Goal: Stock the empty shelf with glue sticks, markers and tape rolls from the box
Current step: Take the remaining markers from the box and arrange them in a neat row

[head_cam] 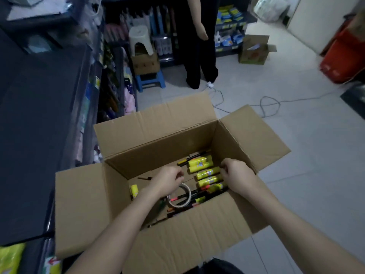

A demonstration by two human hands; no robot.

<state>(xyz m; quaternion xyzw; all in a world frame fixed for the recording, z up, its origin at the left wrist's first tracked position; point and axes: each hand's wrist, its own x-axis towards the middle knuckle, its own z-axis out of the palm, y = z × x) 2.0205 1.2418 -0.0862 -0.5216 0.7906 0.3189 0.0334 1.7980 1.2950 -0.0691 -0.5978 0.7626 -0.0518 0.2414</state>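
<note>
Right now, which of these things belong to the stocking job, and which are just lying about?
For the job: box; glue sticks, markers and tape roll inside it; shelf on the left; left hand and right hand, both in the box.

Lying about: white stool, blue stool, small box, cable, red bag.

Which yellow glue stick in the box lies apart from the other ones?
The glue stick by the left wall of the box. It lies alone; the other glue sticks are grouped near the right hand.
</note>
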